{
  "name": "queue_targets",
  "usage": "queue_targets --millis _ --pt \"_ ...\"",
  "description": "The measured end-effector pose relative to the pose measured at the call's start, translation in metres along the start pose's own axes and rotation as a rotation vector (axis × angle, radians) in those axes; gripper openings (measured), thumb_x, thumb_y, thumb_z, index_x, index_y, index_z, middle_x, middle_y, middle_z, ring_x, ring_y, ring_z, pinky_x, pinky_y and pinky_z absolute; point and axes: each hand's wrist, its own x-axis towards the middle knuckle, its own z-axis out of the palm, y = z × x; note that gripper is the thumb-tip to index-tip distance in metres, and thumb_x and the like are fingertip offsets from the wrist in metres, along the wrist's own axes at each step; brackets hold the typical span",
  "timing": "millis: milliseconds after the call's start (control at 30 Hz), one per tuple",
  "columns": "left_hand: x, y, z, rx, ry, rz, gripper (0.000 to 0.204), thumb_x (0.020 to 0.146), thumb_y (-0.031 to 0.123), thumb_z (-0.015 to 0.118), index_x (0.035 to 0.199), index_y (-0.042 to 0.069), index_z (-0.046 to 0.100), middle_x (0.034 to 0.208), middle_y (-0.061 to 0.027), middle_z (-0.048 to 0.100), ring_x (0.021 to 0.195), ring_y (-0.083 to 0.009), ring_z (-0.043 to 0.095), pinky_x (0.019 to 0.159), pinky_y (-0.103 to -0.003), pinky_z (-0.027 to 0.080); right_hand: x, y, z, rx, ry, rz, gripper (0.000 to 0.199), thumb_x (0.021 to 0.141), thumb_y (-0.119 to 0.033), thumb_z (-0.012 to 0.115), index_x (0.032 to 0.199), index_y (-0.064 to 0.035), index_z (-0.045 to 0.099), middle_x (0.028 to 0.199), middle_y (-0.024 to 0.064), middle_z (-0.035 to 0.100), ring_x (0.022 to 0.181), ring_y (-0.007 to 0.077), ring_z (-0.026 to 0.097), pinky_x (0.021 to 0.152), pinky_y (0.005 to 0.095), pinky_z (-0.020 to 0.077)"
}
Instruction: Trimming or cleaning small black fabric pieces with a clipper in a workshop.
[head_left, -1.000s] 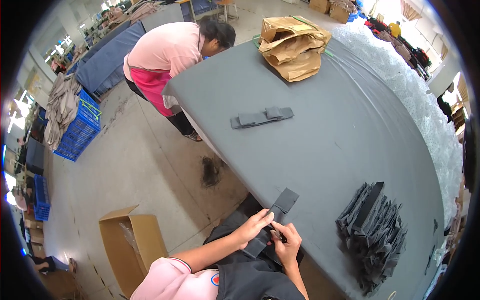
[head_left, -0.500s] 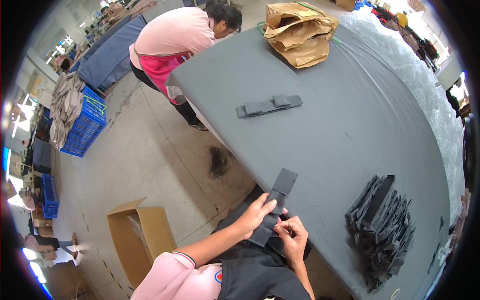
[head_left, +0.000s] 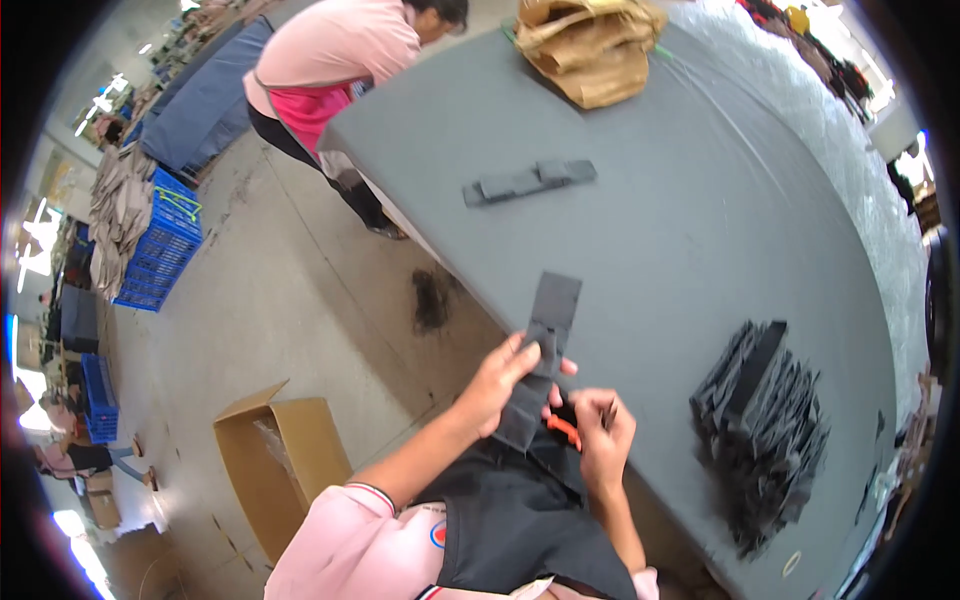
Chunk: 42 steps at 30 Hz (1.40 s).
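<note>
A long dark grey fabric strip hangs over the near edge of the grey table. My left hand pinches the strip about halfway down. My right hand is closed around a small orange-handled tool just below and to the right, close to the strip's lower part. A heap of similar dark strips lies on the table to the right of my hands. Another joined pair of grey strips lies further up the table.
A person in a pink top bends over the table's far left corner. A crumpled brown paper bundle sits at the far end. An open cardboard box stands on the floor at my left, a blue crate with stacked fabric further left.
The view has shifted so that the table and my hands sit higher and closer. My hands have stayed on the strip, the left shifting slightly along it.
</note>
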Motion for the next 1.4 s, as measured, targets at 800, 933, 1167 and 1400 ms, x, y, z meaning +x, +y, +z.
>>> queue_targets --millis 800,933,1167,1400 --pt "0.012 0.002 -0.017 -0.141 0.176 -0.182 0.062 0.092 0.06 0.034 0.104 0.003 0.055 0.089 -0.0116 0.062 0.076 -0.0213 0.062 0.069 -0.036 0.053 0.012 0.011 0.003 -0.177 -0.055 0.04 0.013 0.092 -0.007 0.052 0.096 0.0012 0.062 0.079 -0.0018 0.059 0.062 0.0009 0.045 0.055 0.0158 0.0383" --pt "0.012 -0.003 -0.024 -0.146 0.186 -0.238 0.063 0.09 0.062 0.036 0.104 0.004 0.056 0.09 -0.0117 0.062 0.077 -0.0214 0.063 0.068 -0.036 0.053 0.015 0.012 0.004 -0.523 -0.04 -0.362 0.021 0.082 -0.002 0.063 0.103 -0.0018 0.059 0.079 0.003 0.061 0.073 0.0084 0.06 0.062 0.0228 0.0477" --pt "0.006 -0.014 -0.015 -0.079 0.069 -0.295 0.062 0.09 0.06 0.037 0.115 0.005 0.049 0.089 -0.0108 0.062 0.067 -0.0202 0.063 0.058 -0.032 0.054 0.049 -0.008 0.012 -0.75 -0.074 -0.467 0.02 0.075 0.0 0.066 0.094 -0.0015 0.058 0.076 0.0065 0.057 0.065 0.0144 0.062 0.055 0.027 0.0475" --pt "-0.003 -0.016 0.005 0.192 0.043 0.025 0.052 0.098 0.029 0.04 0.143 0.012 0.021 0.097 -0.0175 0.059 0.061 -0.0226 0.063 0.053 -0.032 0.054 0.057 0.012 -0.005 -0.218 -0.104 0.068 0.01 0.086 -0.011 0.06 0.091 -0.0028 0.061 0.075 -0.0044 0.05 0.062 0.0039 0.048 0.054 0.0201 0.0415"
